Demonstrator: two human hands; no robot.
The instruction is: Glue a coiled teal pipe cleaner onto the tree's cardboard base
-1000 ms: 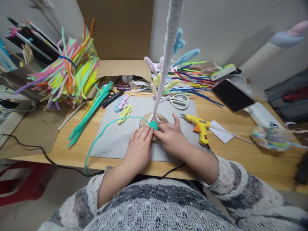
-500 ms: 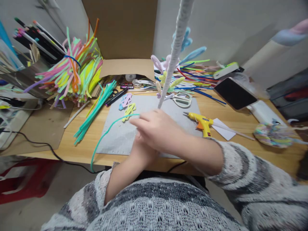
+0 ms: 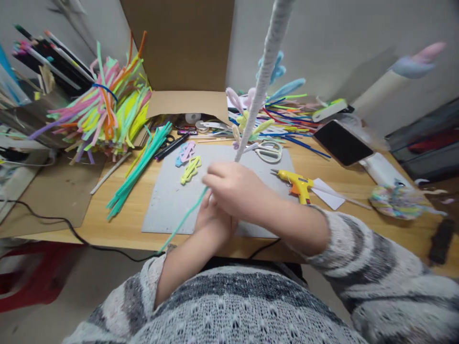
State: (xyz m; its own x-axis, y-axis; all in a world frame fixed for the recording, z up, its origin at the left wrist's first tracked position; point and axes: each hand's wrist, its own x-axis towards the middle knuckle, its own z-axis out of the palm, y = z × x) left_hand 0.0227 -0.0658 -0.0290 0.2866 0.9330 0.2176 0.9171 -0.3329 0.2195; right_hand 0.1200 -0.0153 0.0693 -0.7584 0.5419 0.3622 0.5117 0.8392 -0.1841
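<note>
A long white wrapped stem (image 3: 263, 71) rises from my hands past the top of the view, slightly tilted. My left hand (image 3: 214, 217) is closed around its lower part, mostly covered by my other hand. Just above it, my right hand (image 3: 234, 186) has its fingers closed on a teal pipe cleaner (image 3: 186, 219), whose free length hangs down toward my left wrist. The stem's lower end is hidden by my hands. Close by on the grey mat (image 3: 161, 205) lie a yellow zigzag piece (image 3: 191, 169) and a pink and blue one (image 3: 185, 153).
A yellow glue gun (image 3: 299, 184) and white-handled scissors (image 3: 269, 151) lie to the right, near a phone (image 3: 343, 142). Teal pipe cleaners (image 3: 139, 169) lie to the left, beside a large colourful bundle (image 3: 107, 110). A cardboard box (image 3: 190, 102) stands behind.
The teal pipe cleaner's free part has swung from a wide arc on the left to a straighter line close to my left wrist. My right fingers have shifted slightly right.
</note>
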